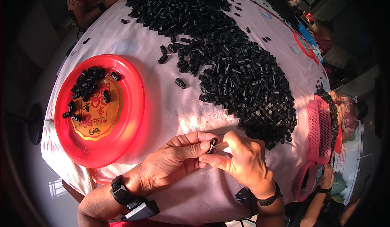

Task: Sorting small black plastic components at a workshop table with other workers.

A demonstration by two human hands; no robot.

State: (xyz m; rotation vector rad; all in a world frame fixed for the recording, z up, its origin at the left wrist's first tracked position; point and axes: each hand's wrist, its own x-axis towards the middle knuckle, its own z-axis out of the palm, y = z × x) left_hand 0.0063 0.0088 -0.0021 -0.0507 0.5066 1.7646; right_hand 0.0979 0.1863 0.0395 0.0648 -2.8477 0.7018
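Note:
My left hand (166, 164) is closed, pinching a small black plastic part (212, 145) between thumb and fingers. Close against it, my right hand (252, 164) is also closed, with a thin pale piece (224, 147) showing between its fingers; its kind is unclear. Both hands meet above the cloth at the near middle. Beyond them spreads a large heap of similar black parts (243, 76). To the left lies a round red plate (132, 80), with a small cluster of black parts (87, 80) on it.
A pale pink cloth (162, 101) covers the table. Pink perforated baskets (319, 129) stand along the right side. Another person's arms (101, 7) are at the far left edge, and a co-worker's hand (327, 178) is at the lower right. Stray parts (180, 82) lie beside the heap.

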